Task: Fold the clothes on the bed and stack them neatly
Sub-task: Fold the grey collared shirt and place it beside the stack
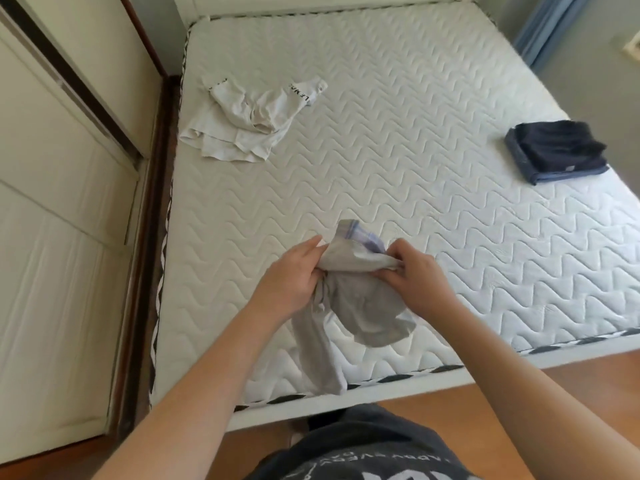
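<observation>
A small grey garment (360, 306) with a blue-striped waistband hangs over the near part of the white quilted mattress (398, 133). My left hand (291, 271) grips its left side and my right hand (412, 271) pinches its right side, so the cloth is bunched between them and its lower part dangles toward the bed's front edge. A crumpled white garment (249, 123) with black lettering lies unfolded at the far left of the mattress. Dark navy folded clothes (557, 150) sit in a small stack at the right edge.
A cream wardrobe with sliding doors (62, 202) runs close along the bed's left side, leaving a narrow gap. Wooden floor (502, 393) lies in front of the bed. A blue curtain (547, 32) hangs at the far right.
</observation>
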### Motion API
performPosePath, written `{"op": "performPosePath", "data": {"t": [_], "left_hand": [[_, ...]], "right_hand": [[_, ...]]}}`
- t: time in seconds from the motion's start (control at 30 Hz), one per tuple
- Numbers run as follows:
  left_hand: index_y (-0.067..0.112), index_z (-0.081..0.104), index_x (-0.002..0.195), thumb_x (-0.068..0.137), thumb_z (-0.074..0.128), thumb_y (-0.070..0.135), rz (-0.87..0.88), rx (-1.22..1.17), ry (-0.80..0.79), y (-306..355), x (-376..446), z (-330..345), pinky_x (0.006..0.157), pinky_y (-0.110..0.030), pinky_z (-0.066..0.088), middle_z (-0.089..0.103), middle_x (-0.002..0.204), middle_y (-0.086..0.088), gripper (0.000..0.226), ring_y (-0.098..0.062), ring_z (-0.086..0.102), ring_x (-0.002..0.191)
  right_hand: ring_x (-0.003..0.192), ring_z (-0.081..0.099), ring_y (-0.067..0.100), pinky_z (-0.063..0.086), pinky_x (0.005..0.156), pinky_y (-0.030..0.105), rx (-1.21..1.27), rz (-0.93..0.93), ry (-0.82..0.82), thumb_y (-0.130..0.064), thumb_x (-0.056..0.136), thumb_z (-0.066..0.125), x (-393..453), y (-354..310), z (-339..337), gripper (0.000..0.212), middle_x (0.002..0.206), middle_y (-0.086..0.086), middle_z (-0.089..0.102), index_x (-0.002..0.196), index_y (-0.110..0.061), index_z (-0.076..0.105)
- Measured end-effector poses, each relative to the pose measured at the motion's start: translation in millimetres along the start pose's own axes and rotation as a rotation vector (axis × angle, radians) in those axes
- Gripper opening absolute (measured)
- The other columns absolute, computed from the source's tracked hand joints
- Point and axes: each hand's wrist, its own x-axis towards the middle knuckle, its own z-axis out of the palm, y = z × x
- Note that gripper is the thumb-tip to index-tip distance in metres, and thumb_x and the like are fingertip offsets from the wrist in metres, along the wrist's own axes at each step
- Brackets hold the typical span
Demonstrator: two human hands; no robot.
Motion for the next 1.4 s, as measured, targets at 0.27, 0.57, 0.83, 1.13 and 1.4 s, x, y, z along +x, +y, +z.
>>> {"op": "performPosePath", "data": {"t": [0.27, 0.57, 0.83, 1.13, 1.4], "left_hand": [[0.008, 0.062, 0.114, 0.098, 0.044, 0.011, 0.117, -0.128, 0.198, 56.0, -27.8, -38.2, 0.083, -0.032, 0.043, 0.067, 0.107, -0.008, 0.024, -0.025, 0.058, 0.098], [0.021, 0.047, 0.069, 0.091, 0.063, 0.043, 0.073, -0.242, 0.167, 105.9, -18.6, -64.3, 0.053, -0.020, 0.031, 0.047, 0.062, 0.009, 0.035, -0.003, 0.044, 0.059], [0.026, 0.049, 0.078, 0.077, 0.080, 0.035, 0.137, -0.131, 0.095, 147.3, 5.2, -74.7, 0.055, -0.012, 0.034, 0.054, 0.072, 0.009, 0.032, -0.003, 0.047, 0.065], [0.032, 0.069, 0.089, 0.095, 0.062, 0.031, 0.052, 0.045, 0.172, 206.4, 68.2, -42.3, 0.076, -0.018, 0.032, 0.062, 0.095, 0.011, 0.009, -0.006, 0.052, 0.089], [0.028, 0.073, 0.099, 0.099, 0.054, 0.019, -0.048, -0.293, 0.151, 252.9, 98.4, 25.7, 0.066, -0.007, 0.040, 0.069, 0.092, 0.008, 0.021, -0.002, 0.059, 0.083]], "right_hand": [[0.057, 0.046, 0.006, 0.036, 0.051, 0.027, 0.016, -0.047, 0.255, -0.038, 0.088, 0.067, -45.5, -43.1, -51.5, 0.035, 0.058, -0.010, 0.050, 0.068, -0.027, 0.041], [0.074, 0.055, 0.001, 0.040, 0.058, 0.024, 0.031, -0.034, 0.424, -0.048, 0.085, 0.069, -74.4, -45.2, -111.4, 0.025, 0.078, -0.014, 0.060, 0.093, -0.033, 0.051], [0.068, 0.056, 0.006, 0.042, 0.060, 0.025, 0.002, -0.087, 0.426, -0.037, 0.091, 0.064, -90.0, -3.4, -179.3, 0.014, 0.069, -0.008, 0.064, 0.081, -0.027, 0.067], [0.069, 0.061, -0.006, 0.044, 0.054, 0.010, 0.238, 0.012, 0.397, -0.019, 0.091, 0.056, -99.0, 85.0, -246.7, 0.026, 0.072, -0.022, 0.068, 0.080, -0.038, 0.069], [0.086, 0.063, -0.008, 0.046, 0.068, 0.006, 0.437, -0.004, 0.341, -0.013, 0.091, 0.059, -87.5, 136.2, -283.9, 0.027, 0.090, -0.023, 0.072, 0.096, -0.035, 0.073]]}}
